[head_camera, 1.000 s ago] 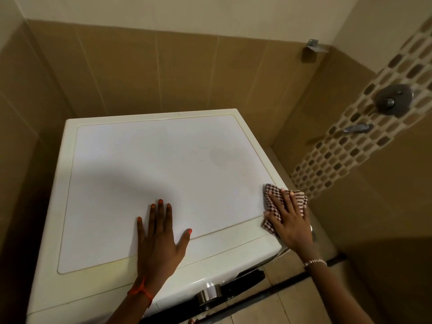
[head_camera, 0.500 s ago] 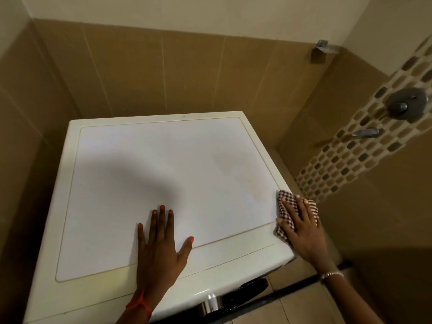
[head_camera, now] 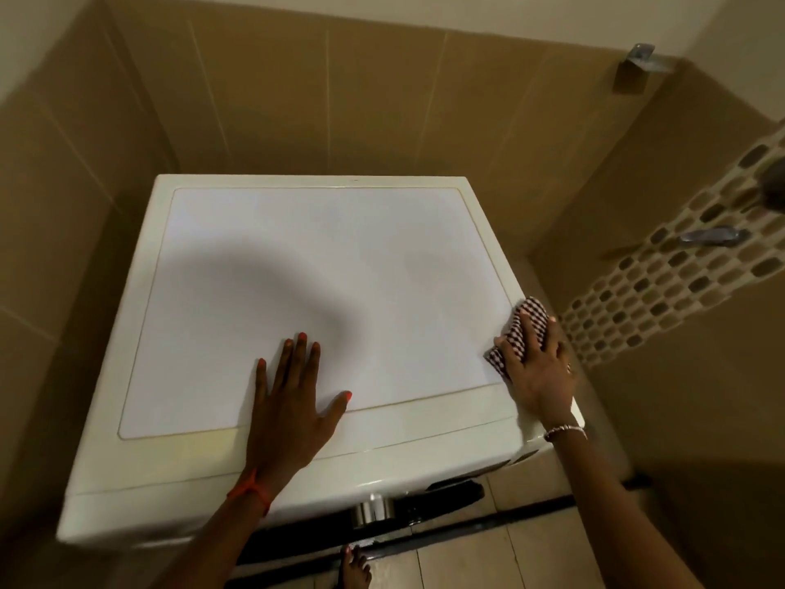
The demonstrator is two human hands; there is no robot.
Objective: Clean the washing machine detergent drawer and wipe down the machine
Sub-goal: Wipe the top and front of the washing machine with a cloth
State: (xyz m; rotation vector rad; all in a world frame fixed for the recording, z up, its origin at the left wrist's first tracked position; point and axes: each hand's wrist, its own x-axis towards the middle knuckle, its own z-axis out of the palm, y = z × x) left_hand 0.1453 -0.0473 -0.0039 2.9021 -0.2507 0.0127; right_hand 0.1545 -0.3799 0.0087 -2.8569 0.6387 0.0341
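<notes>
The white washing machine (head_camera: pixel 340 257) fills the middle of the view, seen from above. My left hand (head_camera: pixel 293 401) lies flat on its top near the front edge, fingers straight and spread. A checked red-and-white cloth (head_camera: pixel 524 318) sits at the machine's right edge. My right hand (head_camera: pixel 537 367) presses down on the cloth with straight fingers, covering most of it. A silver control knob (head_camera: pixel 374 510) shows below the front edge. The detergent drawer is not visible.
Brown tiled walls close in behind and to the left of the machine. A mosaic tile strip (head_camera: pixel 662 286) with a metal tap (head_camera: pixel 707 235) is on the right wall. A metal fitting (head_camera: pixel 645 57) is in the back corner. My bare foot (head_camera: pixel 354 567) stands on the tiled floor.
My right hand with the cloth has slid slightly farther back along the machine's right edge. My left hand has stayed flat in place. The camera has tilted a little.
</notes>
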